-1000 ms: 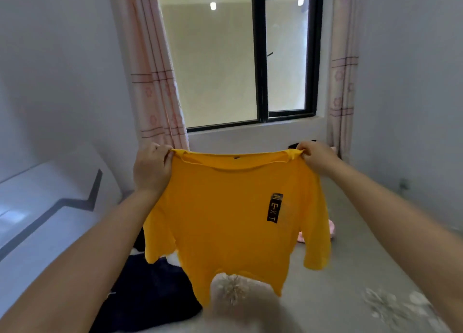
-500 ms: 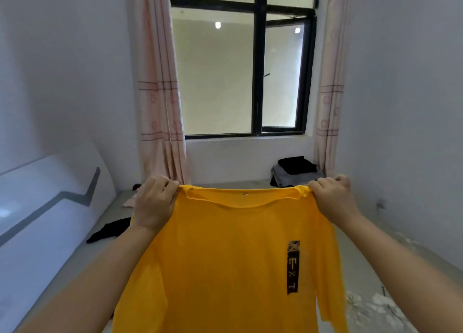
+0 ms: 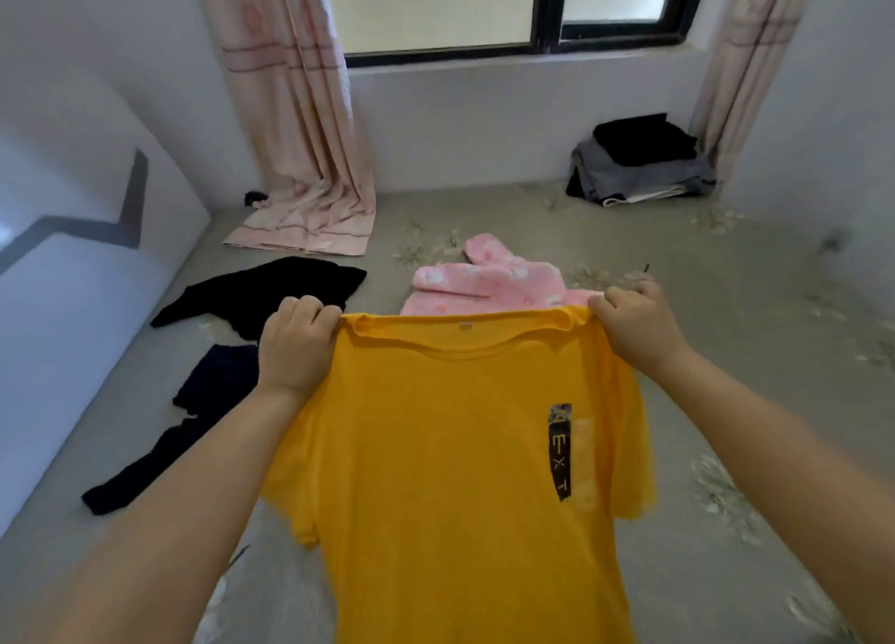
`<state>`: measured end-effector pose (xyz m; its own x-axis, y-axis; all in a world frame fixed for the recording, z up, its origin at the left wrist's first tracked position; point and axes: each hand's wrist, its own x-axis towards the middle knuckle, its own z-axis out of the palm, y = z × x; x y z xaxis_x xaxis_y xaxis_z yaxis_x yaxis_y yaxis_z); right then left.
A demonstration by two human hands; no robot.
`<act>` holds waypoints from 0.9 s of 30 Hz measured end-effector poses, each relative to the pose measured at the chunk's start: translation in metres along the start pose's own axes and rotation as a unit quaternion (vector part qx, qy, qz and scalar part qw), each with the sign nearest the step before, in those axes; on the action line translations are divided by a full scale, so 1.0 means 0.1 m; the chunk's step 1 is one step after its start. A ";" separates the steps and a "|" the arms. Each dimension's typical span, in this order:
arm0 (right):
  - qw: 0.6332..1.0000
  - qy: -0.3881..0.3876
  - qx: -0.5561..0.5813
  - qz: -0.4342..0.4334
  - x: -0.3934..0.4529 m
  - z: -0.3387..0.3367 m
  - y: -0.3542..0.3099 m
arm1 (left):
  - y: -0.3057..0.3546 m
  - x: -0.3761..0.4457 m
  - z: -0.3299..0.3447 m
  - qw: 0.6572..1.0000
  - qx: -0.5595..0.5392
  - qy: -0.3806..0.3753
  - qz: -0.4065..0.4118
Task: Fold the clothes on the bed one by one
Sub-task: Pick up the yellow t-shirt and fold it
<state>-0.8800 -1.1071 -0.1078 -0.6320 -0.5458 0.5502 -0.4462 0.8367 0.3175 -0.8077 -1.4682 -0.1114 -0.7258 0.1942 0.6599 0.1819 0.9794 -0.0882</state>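
— Lower now, our view has dropped from the window onto the bed (image 3: 678, 352).
— Yes; our left hand (image 3: 295, 348) and right hand (image 3: 634, 328) each clench a shoulder of the yellow T-shirt (image 3: 460, 474), hanging above the bed's near edge.

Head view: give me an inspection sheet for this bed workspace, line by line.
Surface: grey bedsheet with a pale flower print, covering the bed.
Job's things: yellow T-shirt held up by its shoulders, hanging free; pink fleece garment lying behind it; black garment spread out on the left; dark navy garment nearer the headboard; folded stack of black and grey clothes in the far right corner.
Clutter: small dark item beside the curtain hem, too small to tell.
Hands: left hand and right hand each grip one shoulder of the T-shirt.
Cables: nothing seen.
Surroundings: white headboard, pink curtains trailing onto the bed, black-framed window.
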 end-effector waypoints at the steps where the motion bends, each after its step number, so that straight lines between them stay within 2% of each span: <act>1: 1.000 -0.016 0.015 0.007 0.04 0.25 0.01 | -0.03 0.02 0.23 1.000 -0.003 -0.009 -0.012; 4: 0.986 -0.143 0.071 0.050 0.10 0.92 -0.04 | -0.06 -0.01 0.83 0.997 -0.004 -0.062 -0.033; 7: 0.945 -0.270 0.114 0.145 0.03 1.53 -0.16 | -0.07 -0.16 1.37 0.992 -0.002 -0.121 -0.042; 11: 0.907 -0.305 0.160 0.240 -0.09 2.21 -0.27 | -0.07 -0.32 2.02 0.984 -0.037 -0.157 -0.075; 15: 0.877 -0.290 0.201 0.328 -0.07 2.75 -0.30 | -0.17 -0.31 2.61 0.985 -0.061 -0.149 -0.067; 19: 0.870 -0.279 0.221 0.341 0.16 3.17 -0.24 | -0.37 -0.20 3.11 0.985 -0.059 -0.146 -0.076; 23: 0.884 -0.350 0.147 0.272 0.30 3.59 -0.19 | -0.47 -0.15 3.64 0.976 -0.061 -0.194 -0.082; 25: 0.887 -0.390 0.097 0.225 0.28 3.82 -0.23 | -0.45 -0.20 3.96 0.961 -0.065 -0.232 -0.135; 27: 0.884 -0.410 0.076 0.209 0.20 4.06 -0.28 | -0.37 -0.30 4.30 0.927 -0.047 -0.313 -0.203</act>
<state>-1.1378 -1.1596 -0.4190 -0.9810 -0.0915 -0.1711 -0.1059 0.9914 0.0770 -1.0774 -1.4866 -0.4487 -0.9844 -0.1653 0.0600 -0.1542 0.9755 0.1570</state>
